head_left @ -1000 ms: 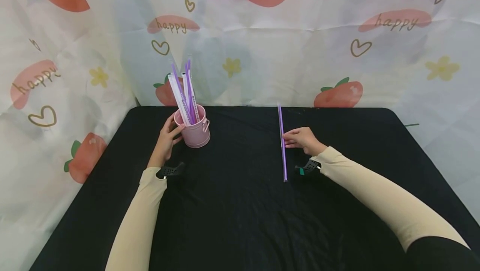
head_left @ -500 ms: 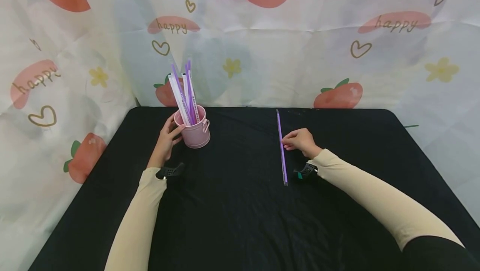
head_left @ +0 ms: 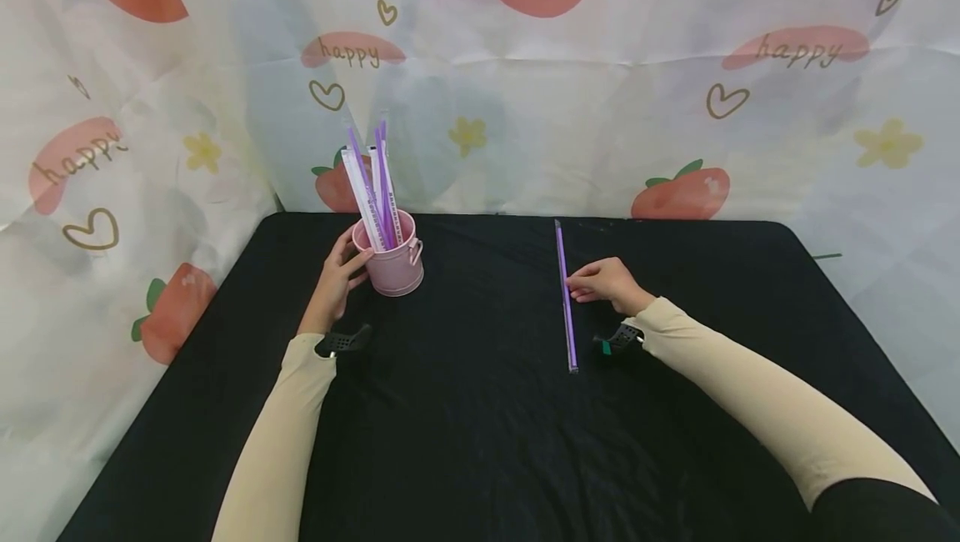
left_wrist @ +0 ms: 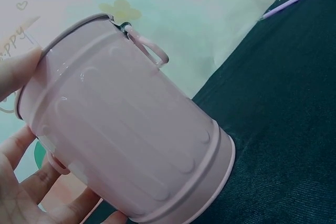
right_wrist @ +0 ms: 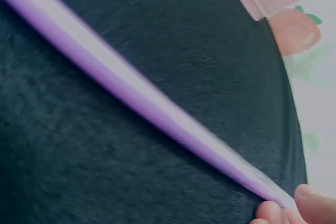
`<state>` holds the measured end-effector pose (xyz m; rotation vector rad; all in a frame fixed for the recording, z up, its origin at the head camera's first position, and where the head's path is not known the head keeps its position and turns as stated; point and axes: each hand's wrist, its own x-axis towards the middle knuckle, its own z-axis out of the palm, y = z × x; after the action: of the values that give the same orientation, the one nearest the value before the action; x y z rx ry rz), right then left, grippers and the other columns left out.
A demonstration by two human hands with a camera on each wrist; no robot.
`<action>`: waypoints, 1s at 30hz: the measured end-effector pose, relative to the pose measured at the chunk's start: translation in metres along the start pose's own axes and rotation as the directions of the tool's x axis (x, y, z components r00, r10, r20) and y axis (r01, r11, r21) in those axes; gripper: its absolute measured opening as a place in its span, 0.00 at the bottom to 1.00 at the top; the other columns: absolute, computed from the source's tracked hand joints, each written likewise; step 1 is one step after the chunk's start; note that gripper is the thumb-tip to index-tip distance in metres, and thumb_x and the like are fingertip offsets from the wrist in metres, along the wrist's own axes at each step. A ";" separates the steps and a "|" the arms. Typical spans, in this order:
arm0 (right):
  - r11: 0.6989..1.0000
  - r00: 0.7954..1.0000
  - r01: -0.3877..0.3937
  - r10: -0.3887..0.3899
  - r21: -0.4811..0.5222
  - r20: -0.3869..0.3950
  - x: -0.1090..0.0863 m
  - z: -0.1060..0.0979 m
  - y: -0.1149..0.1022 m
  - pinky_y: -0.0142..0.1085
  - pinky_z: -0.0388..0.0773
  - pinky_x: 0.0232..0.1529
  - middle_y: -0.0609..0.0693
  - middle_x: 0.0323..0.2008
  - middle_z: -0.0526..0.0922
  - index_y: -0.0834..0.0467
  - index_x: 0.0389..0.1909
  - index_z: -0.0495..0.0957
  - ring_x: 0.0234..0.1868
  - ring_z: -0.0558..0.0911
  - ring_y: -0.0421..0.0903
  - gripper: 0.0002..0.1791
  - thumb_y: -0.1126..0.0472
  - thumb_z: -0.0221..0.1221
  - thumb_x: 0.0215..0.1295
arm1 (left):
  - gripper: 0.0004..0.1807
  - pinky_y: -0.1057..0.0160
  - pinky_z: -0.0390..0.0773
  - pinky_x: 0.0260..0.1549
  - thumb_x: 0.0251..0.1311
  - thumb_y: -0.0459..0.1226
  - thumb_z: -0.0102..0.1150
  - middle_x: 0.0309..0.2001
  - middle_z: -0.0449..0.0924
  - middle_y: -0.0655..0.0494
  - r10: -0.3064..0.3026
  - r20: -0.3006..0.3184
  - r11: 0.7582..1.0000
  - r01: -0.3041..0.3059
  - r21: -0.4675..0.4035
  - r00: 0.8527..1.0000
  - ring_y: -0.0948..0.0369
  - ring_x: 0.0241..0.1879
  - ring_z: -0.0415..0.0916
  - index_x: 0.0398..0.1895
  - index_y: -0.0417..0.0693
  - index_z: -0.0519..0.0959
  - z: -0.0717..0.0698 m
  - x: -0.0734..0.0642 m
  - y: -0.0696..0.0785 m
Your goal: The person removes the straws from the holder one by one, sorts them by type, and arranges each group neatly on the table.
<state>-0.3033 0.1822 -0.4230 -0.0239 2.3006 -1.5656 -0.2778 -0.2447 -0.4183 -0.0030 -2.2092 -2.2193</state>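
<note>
My left hand (head_left: pixel 330 288) grips a small pink metal bucket (head_left: pixel 395 272) at the back left. In the left wrist view my thumb lies at the rim of the bucket (left_wrist: pixel 126 119), with the fingers spread along its side. Several purple straws (head_left: pixel 384 183) stand in it among white printed wrappers (head_left: pixel 362 198). To the right, my right hand (head_left: pixel 609 285) pinches a single long purple straw (head_left: pixel 567 317) near its middle. In the right wrist view the straw (right_wrist: pixel 149 103) stretches across the black cloth, thumb and fingertips (right_wrist: pixel 312 203) closed on it.
Black cloth (head_left: pixel 465 409) covers the table. Behind it hangs a white fabric backdrop (head_left: pixel 540 133) printed with fruit, hearts and "happy", meeting the table's back edge. Black bands (head_left: pixel 343 341) sit at both wrists.
Over the first half second my right hand tilts the straw and brings it slightly lower and nearer; since then it is almost still. My left hand stays on the bucket.
</note>
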 end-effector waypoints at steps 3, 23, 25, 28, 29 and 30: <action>1.000 0.999 -0.012 0.011 0.016 0.050 -0.002 -0.005 -0.001 0.33 0.83 0.37 0.47 0.30 0.86 0.76 0.52 0.72 0.29 0.84 0.37 0.21 0.65 0.57 0.64 | 0.33 0.39 0.57 0.66 0.67 0.38 0.49 0.72 0.50 0.45 -0.003 -0.004 1.000 0.003 0.003 1.000 0.50 0.71 0.49 0.73 0.55 0.51 0.000 0.000 0.000; 0.849 0.846 0.512 -0.525 0.132 0.091 0.000 -0.008 -0.055 0.35 0.82 0.43 0.46 0.40 0.85 0.64 0.54 0.74 0.41 0.85 0.40 0.19 0.63 0.59 0.63 | 0.34 0.40 0.56 0.66 0.67 0.38 0.49 0.73 0.49 0.47 -0.013 0.001 1.000 0.013 -0.001 1.000 0.52 0.72 0.48 0.73 0.54 0.49 0.003 -0.001 0.001; 0.838 0.833 0.537 -0.545 0.097 0.096 0.001 -0.001 -0.068 0.35 0.82 0.43 0.47 0.41 0.85 0.63 0.54 0.75 0.41 0.85 0.39 0.19 0.62 0.60 0.62 | 0.34 0.40 0.56 0.66 0.67 0.38 0.49 0.73 0.49 0.47 -0.006 -0.002 1.000 0.006 0.006 1.000 0.52 0.71 0.48 0.73 0.54 0.49 0.002 0.000 0.000; 0.825 0.818 0.559 -0.565 0.080 0.109 0.004 0.012 -0.089 0.34 0.82 0.42 0.52 0.41 0.85 0.64 0.53 0.75 0.40 0.85 0.40 0.20 0.62 0.60 0.62 | 0.33 0.39 0.57 0.65 0.67 0.39 0.48 0.73 0.50 0.47 0.002 -0.006 1.000 -0.002 0.012 1.000 0.51 0.71 0.49 0.73 0.54 0.50 0.002 0.000 -0.001; 0.821 0.813 0.566 -0.571 0.080 0.115 0.006 0.017 -0.096 0.34 0.82 0.42 0.53 0.41 0.85 0.65 0.53 0.75 0.40 0.85 0.41 0.19 0.63 0.60 0.62 | 0.33 0.39 0.56 0.65 0.67 0.39 0.48 0.73 0.49 0.46 0.005 -0.005 1.000 -0.005 0.014 1.000 0.51 0.71 0.48 0.73 0.54 0.50 0.002 0.000 -0.001; 0.817 0.809 0.570 -0.576 0.081 0.120 0.008 0.022 -0.103 0.34 0.82 0.42 0.54 0.41 0.85 0.65 0.53 0.75 0.39 0.85 0.41 0.19 0.63 0.60 0.62 | 0.33 0.39 0.57 0.65 0.67 0.39 0.48 0.73 0.50 0.47 0.004 -0.006 1.000 -0.004 0.017 1.000 0.51 0.71 0.49 0.73 0.54 0.50 0.002 0.000 0.000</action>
<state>-0.3233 0.1206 -0.3394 -0.8724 2.2618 -1.8054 -0.2774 -0.2429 -0.4187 -0.0013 -2.2226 -2.1958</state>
